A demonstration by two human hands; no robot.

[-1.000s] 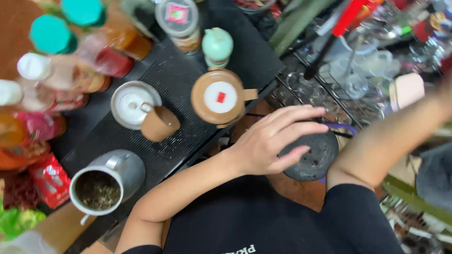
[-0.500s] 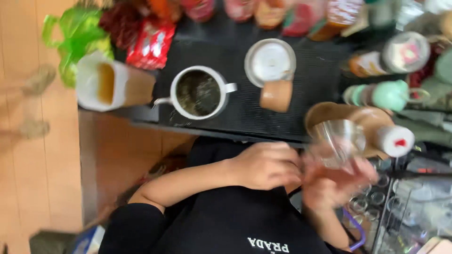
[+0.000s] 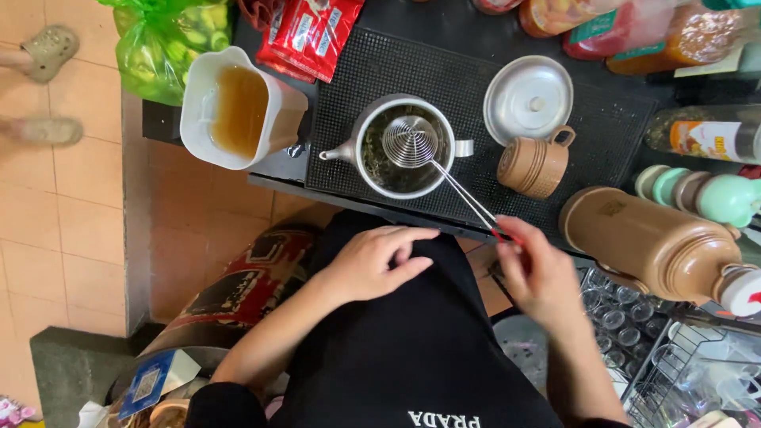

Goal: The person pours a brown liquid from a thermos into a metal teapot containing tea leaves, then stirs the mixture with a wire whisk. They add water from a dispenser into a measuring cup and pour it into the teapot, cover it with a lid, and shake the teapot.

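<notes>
My right hand [image 3: 537, 273] grips the red-tipped handle of a wire strainer [image 3: 411, 141], whose spiral head lies inside a metal pot [image 3: 401, 148] of dark tea leaves on the black mat [image 3: 460, 87]. My left hand [image 3: 372, 260] rests against my black shirt just below the counter edge, fingers spread and holding nothing. The pot's metal lid [image 3: 529, 99] lies upside on the mat to the right, beside a brown ribbed cup [image 3: 535, 166].
A white jug [image 3: 238, 107] of amber liquid stands left of the pot. A brown thermos [image 3: 654, 244] lies at the right, with pastel-capped bottles [image 3: 705, 194] behind it. Red packets [image 3: 313, 32], a green bag [image 3: 162, 40] and jars line the back. Glasses [image 3: 610, 313] sit in a rack below right.
The view has shifted. My right hand has let go of the clear glass and now holds the strainer in the pot. My left hand has dropped to my shirt.
</notes>
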